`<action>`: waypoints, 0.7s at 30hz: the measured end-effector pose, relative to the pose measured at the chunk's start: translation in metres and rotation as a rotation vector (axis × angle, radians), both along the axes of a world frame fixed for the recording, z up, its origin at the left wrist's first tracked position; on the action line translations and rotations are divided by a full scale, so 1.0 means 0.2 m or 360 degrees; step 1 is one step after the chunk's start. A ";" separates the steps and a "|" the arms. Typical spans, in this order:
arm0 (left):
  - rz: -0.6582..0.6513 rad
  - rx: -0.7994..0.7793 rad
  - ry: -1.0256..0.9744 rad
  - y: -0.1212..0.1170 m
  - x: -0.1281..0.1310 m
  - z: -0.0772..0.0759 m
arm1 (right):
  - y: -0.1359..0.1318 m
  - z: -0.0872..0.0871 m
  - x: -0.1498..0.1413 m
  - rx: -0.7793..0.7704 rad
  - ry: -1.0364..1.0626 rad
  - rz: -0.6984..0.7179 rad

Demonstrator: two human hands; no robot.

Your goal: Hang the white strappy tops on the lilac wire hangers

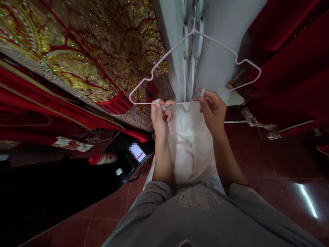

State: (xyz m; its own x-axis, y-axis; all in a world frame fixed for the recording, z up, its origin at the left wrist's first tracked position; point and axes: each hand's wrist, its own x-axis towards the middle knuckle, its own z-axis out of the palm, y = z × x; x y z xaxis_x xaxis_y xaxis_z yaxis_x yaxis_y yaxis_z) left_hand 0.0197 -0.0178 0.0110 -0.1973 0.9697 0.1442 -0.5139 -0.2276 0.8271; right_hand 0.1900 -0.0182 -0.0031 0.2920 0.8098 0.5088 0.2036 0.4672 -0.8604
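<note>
ok so both hands are on a pale pink wire hanger (194, 31), held out front, hook end pointing away; left hand (161, 115) is loosely curled, fingertips pinched on the bottom bar (182, 102); right hand (212, 111) is half curled too, thumb + index pinched at the same bar w/ a short gap btwn the hands; prob gripped that way to keep the bar steady, tho that's just my read; each hand has a small white band at the fingers, ring or tape, can't tell which.

cream cloth (183, 154) is right below the bar, btwn the forearms; can't tell if it's hung on there or just the person's own clothing; top of the hanger overlaps some curvy handles (185, 41) on white doors (221, 27), no idea if it's actually touching them.

as for the room: gold-embroidered red garment (118, 44) on the left, dark red garments (295, 75) on the right, so v tight; black table (59, 192) at left w/ a lit phone (138, 152) near the edge, prob put there for easy reach, plus a white case (119, 171) & a red-capped bottle (102, 159) on its side; floor's reddish tile (110, 206), bright light streak (307, 200) reflected at right.
</note>
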 end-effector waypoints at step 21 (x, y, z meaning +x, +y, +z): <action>0.0857 0.0414 0.0312 0.15 -0.45 -0.07 | 0.03 0.00 0.02 0.0059 0.0250 0.0050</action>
State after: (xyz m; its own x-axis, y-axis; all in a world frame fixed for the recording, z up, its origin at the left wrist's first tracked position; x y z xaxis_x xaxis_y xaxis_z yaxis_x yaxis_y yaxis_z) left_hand -0.0705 0.0131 -0.0037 -0.5944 0.6700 0.4448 -0.1155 -0.6185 0.7772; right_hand 0.1945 -0.0114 -0.0032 0.3449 0.8014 0.4887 0.0527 0.5033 -0.8625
